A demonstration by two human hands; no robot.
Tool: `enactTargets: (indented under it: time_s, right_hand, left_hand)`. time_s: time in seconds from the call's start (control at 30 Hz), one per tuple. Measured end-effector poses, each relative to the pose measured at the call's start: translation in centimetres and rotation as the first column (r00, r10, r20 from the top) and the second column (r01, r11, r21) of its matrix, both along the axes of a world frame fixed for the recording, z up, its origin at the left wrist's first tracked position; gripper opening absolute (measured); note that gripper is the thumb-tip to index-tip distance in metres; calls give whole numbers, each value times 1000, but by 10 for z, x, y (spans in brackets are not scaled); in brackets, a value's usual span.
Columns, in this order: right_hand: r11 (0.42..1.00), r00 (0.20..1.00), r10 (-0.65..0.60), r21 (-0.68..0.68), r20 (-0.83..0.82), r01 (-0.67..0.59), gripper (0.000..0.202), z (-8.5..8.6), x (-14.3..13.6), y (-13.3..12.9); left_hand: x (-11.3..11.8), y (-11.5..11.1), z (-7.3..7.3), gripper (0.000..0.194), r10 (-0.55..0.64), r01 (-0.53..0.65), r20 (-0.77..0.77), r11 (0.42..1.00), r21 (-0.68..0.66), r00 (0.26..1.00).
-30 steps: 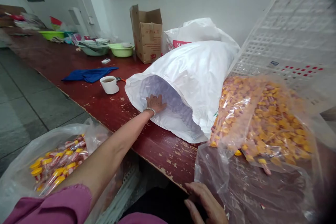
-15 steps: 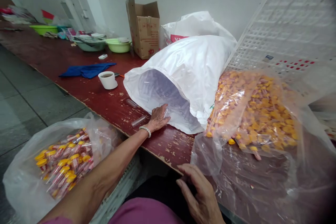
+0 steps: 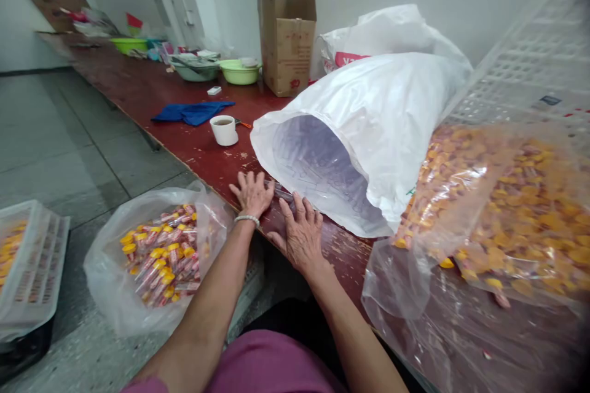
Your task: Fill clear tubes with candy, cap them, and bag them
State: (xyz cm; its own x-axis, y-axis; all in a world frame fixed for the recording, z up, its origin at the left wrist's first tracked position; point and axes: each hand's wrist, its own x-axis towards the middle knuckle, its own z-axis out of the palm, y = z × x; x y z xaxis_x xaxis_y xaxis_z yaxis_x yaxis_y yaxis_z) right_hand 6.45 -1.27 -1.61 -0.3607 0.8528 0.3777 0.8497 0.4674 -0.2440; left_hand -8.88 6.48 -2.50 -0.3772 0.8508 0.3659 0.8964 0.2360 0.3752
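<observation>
My left hand [image 3: 253, 194] lies palm down near the edge of the red table, fingers spread, a beaded bracelet at the wrist. Close to its right, my right hand [image 3: 302, 228] is also palm down with fingers apart. Clear plastic tubes [image 3: 282, 193] lie on the table between and just beyond my fingertips; the fingers partly cover them. Behind the hands, a white sack [image 3: 369, 104] lies on its side, its mouth facing me, with many clear tubes inside. To the right sits a clear bag [image 3: 530, 209] full of yellow caps and small wrapped pieces.
Down on the left, an open plastic bag [image 3: 108, 282] holds filled tubes with yellow caps. A white crate [image 3: 43, 258] stands on the floor. On the table are a white cup [image 3: 224, 133], a blue cloth [image 3: 193, 113], basins [image 3: 238, 73] and a cardboard box [image 3: 295, 49].
My left hand has moved back from the sack's mouth to the table edge. My right hand has risen from my lap onto the table beside it. The view has shifted left.
</observation>
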Motion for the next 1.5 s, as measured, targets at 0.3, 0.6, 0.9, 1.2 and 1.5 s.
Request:
enactTargets:
  time_s: [0.3, 0.6, 0.9, 1.2, 1.5]
  right_hand:
    - [992, 992, -118, -36, 55, 120, 50, -19, 0, 41]
    - [984, 982, -180, 11, 62, 180, 44, -15, 14, 39]
    - [995, 984, -71, 87, 166, 57, 43, -12, -8, 50]
    - [983, 985, -164, 79, -57, 168, 44, -6, -7, 55]
    - [987, 962, -162, -17, -218, 162, 26, -1, -19, 34]
  left_hand:
    - [13, 18, -15, 31, -322, 319, 64, 946, 65, 944]
    - [10, 16, -14, 40, -336, 281, 253, 932, 229, 907]
    - [-11, 17, -8, 40, -157, 70, 407, 973, 221, 900]
    - [-22, 11, 6, 48, -260, 236, 280, 965, 118, 924]
    - [-7, 17, 8, 36, -119, 134, 191, 989, -65, 974]
